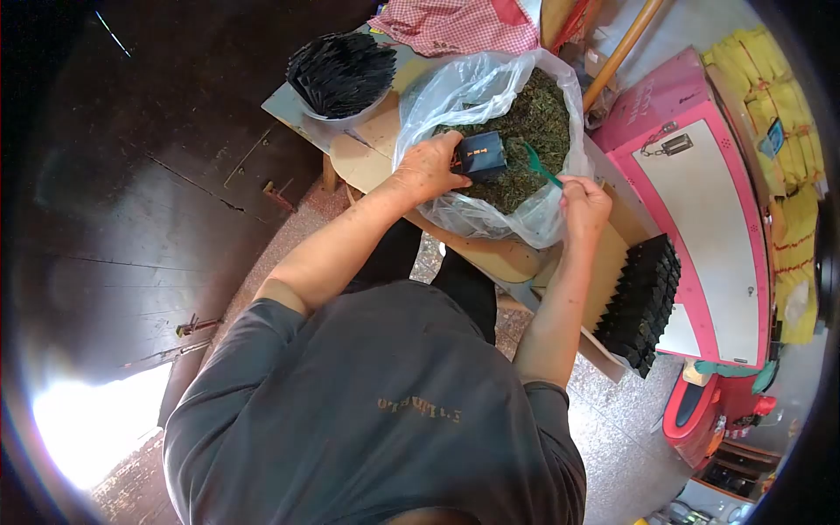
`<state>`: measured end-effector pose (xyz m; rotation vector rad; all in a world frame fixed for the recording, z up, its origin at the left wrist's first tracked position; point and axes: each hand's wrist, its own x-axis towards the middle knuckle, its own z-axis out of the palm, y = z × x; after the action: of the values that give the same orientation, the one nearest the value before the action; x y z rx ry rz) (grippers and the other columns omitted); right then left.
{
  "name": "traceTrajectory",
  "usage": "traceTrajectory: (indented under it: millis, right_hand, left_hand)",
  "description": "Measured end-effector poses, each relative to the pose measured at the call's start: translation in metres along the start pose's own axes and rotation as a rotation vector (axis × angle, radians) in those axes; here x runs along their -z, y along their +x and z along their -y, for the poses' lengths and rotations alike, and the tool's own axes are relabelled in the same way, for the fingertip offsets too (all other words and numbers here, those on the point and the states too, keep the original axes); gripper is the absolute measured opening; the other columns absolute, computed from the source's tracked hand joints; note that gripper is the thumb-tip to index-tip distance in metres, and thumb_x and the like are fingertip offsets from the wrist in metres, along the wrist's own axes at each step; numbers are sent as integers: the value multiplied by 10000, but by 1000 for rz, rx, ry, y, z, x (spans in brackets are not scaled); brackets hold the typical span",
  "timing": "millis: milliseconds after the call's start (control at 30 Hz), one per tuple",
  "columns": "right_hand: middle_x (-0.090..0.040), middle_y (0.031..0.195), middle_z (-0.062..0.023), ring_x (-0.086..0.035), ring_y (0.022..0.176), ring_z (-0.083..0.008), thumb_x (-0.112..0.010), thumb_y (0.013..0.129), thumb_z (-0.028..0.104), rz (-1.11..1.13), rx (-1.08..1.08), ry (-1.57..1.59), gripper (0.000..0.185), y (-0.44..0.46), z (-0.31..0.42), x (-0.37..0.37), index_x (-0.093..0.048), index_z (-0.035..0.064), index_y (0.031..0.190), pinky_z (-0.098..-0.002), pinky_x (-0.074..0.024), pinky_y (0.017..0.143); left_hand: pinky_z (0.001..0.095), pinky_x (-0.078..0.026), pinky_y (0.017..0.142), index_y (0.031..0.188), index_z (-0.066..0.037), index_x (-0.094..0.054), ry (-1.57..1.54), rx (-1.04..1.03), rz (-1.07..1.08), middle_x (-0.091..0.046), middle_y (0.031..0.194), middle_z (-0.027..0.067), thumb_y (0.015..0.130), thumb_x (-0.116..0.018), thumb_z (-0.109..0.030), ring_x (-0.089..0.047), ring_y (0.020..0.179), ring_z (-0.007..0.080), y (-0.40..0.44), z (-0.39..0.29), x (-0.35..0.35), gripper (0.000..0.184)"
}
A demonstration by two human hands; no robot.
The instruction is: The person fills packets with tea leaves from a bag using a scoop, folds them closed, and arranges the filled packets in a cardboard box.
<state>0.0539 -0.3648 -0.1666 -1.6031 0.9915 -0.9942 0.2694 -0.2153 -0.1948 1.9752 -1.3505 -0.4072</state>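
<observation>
My left hand (430, 168) is closed around a small dark blue packet (483, 155) with gold marks. It holds the packet over the left part of a clear plastic bag (455, 92) that is full of loose, dried green-brown leaves (547, 114). My right hand (584, 208) pinches the handle of a green plastic spoon (544, 166) at the bag's right side. The spoon's head is over the leaves, near the packet's end. Whether any leaves lie on the spoon is too small to tell.
A tub of stacked black packets (341, 74) stands at the back left. More black packets stand in a cardboard box (608, 302) at the right. A pink-and-white cabinet (700, 184) rises beyond it, and a checked cloth (455, 26) lies behind the bag.
</observation>
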Motion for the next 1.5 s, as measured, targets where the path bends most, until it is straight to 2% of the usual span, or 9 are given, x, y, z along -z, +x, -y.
traceTrajectory:
  millis: [367, 467, 567, 833, 900, 1133, 1233, 1367, 1500]
  right_hand:
    - [-610, 627, -25, -528, 541, -85, -568, 839, 26, 92, 251, -308, 158, -30, 40, -24, -722, 9, 873, -236, -395, 515]
    - [-670, 762, -137, -668, 699, -226, -601, 807, 35, 131, 697, -608, 134, -44, 57, -39, -710, 22, 884, -328, -515, 674]
    - [-690, 799, -147, -682, 723, -265, -593, 803, 25, 190, 815, -723, 138, -48, 67, -38, -705, 15, 884, -336, -527, 696]
    - [-674, 740, -157, -637, 641, -266, -575, 813, 7, -99, 366, -436, 155, -36, 24, -9, -709, 18, 890, -346, -504, 651]
    - [-680, 825, -174, -669, 770, -330, -574, 779, 27, 50, 225, -819, 204, -40, 3, -13, -710, 47, 929, -396, -529, 719]
    - [-670, 1113, -136, -633, 999, -263, -588, 768, 16, -66, 675, -479, 330, -45, 31, -32, -675, 23, 1086, -337, -488, 857]
    - [-651, 1159, -140, -620, 1061, -261, -585, 752, -23, 267, 766, -365, 415, -49, 56, -38, -640, 15, 1162, -341, -488, 877]
    - [-639, 1180, -142, -627, 1010, -228, -596, 741, -30, 106, 669, -274, 402, -56, 63, -40, -644, 0, 1139, -318, -505, 831]
    - [-637, 1194, -127, -624, 887, -204, -592, 738, -31, 291, 580, -322, 424, -60, 65, -40, -641, 5, 1158, -314, -504, 777]
  left_hand:
    - [439, -490, 860, 1106, -40, -537, 8, 23, 25, -656, 992, 165, 688, -830, -262, -637, 982, 349, 0, -3, 2, 557]
    - [440, -489, 863, 1110, -40, -537, -2, 19, 28, -656, 997, 165, 689, -829, -259, -636, 986, 350, 1, -1, 1, 557]
    - [440, -489, 866, 1115, -42, -539, -5, 47, 43, -654, 1004, 167, 688, -828, -260, -634, 993, 350, 0, -2, 3, 560]
    - [435, -503, 800, 1129, -48, -548, -34, 11, -23, -656, 937, 168, 651, -848, -276, -647, 908, 354, 0, 3, -1, 608]
    - [435, -501, 800, 1147, -49, -548, -40, 32, -11, -658, 941, 170, 650, -849, -281, -648, 910, 353, -1, -1, 1, 626]
    - [424, -504, 811, 1179, -40, -547, -194, -141, -167, -656, 984, 172, 654, -854, -250, -647, 929, 345, -9, -22, 6, 644]
    - [405, -507, 802, 1189, -40, -545, -316, -195, -146, -649, 985, 168, 644, -865, -218, -647, 915, 335, -8, -30, 3, 656]
    - [382, -511, 837, 1249, -57, -530, -364, -158, -94, -659, 1026, 157, 652, -881, -240, -651, 964, 309, -11, -33, 5, 716]
    - [377, -509, 843, 1258, -54, -526, -440, -99, -50, -661, 1032, 156, 655, -882, -239, -655, 965, 297, -12, -30, 1, 724]
